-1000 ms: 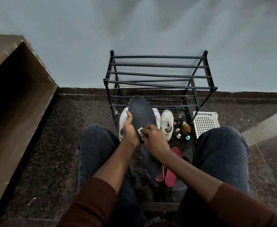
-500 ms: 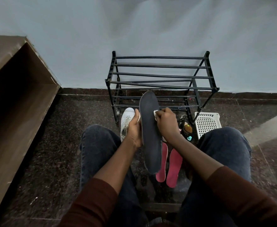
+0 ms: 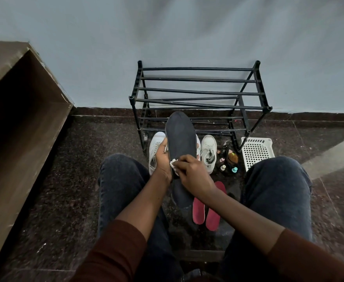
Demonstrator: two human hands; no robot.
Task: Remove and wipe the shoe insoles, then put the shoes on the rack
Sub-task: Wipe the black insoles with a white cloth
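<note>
Your left hand (image 3: 163,159) grips the left edge of the dark insole (image 3: 181,147), holding it up above the floor between your knees, its toe end toward the black rack (image 3: 199,98). Your right hand (image 3: 193,174) pinches a small white wipe (image 3: 173,164) against the insole's face. Two white shoes (image 3: 208,152) stand on the floor before the rack; two red insoles (image 3: 213,212) lie beneath your right wrist. No brand or writing is legible anywhere.
</note>
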